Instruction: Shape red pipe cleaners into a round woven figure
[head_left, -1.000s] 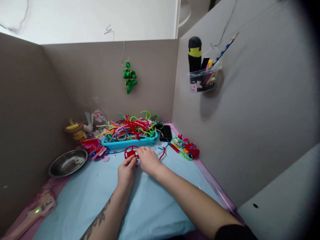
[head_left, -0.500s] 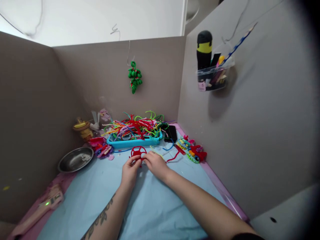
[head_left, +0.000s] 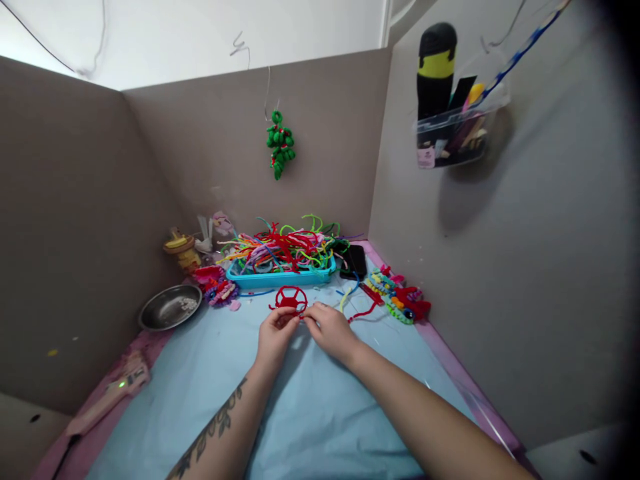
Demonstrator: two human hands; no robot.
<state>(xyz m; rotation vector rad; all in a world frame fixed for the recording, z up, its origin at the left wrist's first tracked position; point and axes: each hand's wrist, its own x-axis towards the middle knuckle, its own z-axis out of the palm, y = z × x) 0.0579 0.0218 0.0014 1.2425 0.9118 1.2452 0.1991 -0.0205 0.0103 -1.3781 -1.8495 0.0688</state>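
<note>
A red ring-shaped figure of bent pipe cleaners (head_left: 291, 301), with red spokes inside its loop, stands up just behind my fingers. My left hand (head_left: 276, 335) pinches its lower edge between thumb and fingertips. Close beside it, my right hand (head_left: 331, 330) is closed in a pinch at the same lower edge, on a short red end of pipe cleaner. The exact spot between the two sets of fingertips is small and partly hidden. To the right of my right hand a loose red pipe cleaner (head_left: 364, 311) lies bent on the blue cloth (head_left: 320, 413).
Behind the hands a blue tray (head_left: 280, 280) overflows with colourful pipe cleaners. A metal bowl (head_left: 160, 319) with small white pieces is at left, near a pink glue gun (head_left: 113, 397). Finished colourful figures (head_left: 397, 297) and a black phone (head_left: 354, 262) lie at right. Grey panels (head_left: 250, 200) enclose the table.
The whole view has shifted, so everything sits slightly further right. Both hands keep pinching the red figure, and its ring now shows more fully above the fingers.
</note>
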